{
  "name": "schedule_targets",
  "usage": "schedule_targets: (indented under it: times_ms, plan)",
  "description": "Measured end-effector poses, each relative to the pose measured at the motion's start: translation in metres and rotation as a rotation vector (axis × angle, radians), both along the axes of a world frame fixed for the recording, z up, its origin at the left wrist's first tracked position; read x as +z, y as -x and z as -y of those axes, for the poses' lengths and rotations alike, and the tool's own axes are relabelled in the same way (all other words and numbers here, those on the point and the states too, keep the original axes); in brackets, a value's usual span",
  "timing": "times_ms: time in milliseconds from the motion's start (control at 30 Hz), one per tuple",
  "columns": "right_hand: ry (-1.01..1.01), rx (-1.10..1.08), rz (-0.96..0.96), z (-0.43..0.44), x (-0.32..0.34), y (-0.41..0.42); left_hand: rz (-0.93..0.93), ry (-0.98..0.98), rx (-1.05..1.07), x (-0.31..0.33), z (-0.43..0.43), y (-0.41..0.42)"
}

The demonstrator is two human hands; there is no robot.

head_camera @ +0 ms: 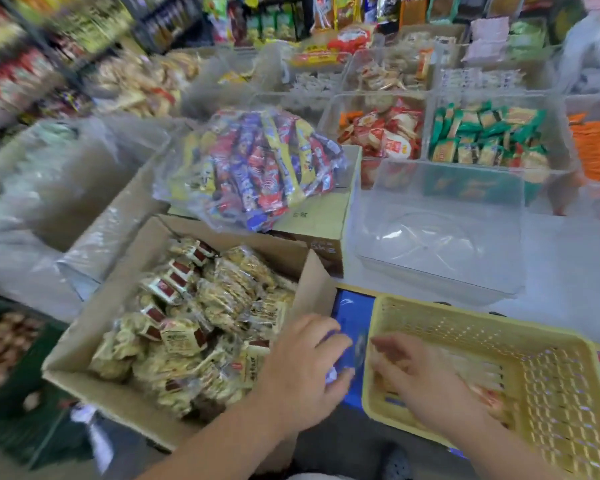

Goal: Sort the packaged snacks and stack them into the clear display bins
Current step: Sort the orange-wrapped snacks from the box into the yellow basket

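Left hand (305, 362): hovering at the cardboard box (97, 393) edge, fingers curling — grip too blurred to tell.
Right hand (426, 379): reaching into the yellow basket (482, 328), fingers spreading loosely.
Packaged snacks (205, 323): lying heaped in the box.
Clear bin (395, 209): sitting just beyond the basket.

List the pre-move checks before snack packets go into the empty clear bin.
1. Room in the empty clear plastic bin: ok, no packets visible inside.
2. Supply: ok, the open brown cardboard box holds many beige snack packets.
3. Left hand grip: cannot tell; it is at the box's right wall, blurred, with something bluish under its fingers.
4. Right hand grip: cannot tell; it is inside the yellow perforated plastic basket, over blurred packets.
5. Path from basket to bin: ok, nothing stands between them.
6. Clear bag of red, blue and yellow packets stable: cannot tell; it rests on a carton left of the bin.
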State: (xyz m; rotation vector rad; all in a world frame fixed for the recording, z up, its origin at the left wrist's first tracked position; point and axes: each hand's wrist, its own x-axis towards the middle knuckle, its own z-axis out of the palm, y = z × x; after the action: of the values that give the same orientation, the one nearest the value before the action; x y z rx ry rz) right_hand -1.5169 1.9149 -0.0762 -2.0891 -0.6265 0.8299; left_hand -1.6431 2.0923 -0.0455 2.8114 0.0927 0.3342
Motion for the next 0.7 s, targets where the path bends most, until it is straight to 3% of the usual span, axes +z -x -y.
schedule_targets:
  times_ms: [100,200,267,433,700]
  plan:
    - [-0.069,0.098,0.117,-0.054,0.02,0.03,-0.001,-0.045,0.305,0.012,-0.076,0.069]
    - [-0.087,0.179,0.304,-0.107,0.044,0.058,-0.16,-0.099,0.621,0.014,-0.159,0.132]
    - [-0.129,0.198,0.28,-0.145,0.053,0.078,-0.272,-0.129,0.732,0.011,-0.214,0.169]
    - [0.021,0.378,0.137,-0.236,0.035,0.13,-0.39,-0.017,0.698,-0.014,-0.306,0.227]
    - [0.384,0.848,0.16,-0.319,-0.021,0.195,-0.198,0.131,0.614,-0.034,-0.322,0.243]
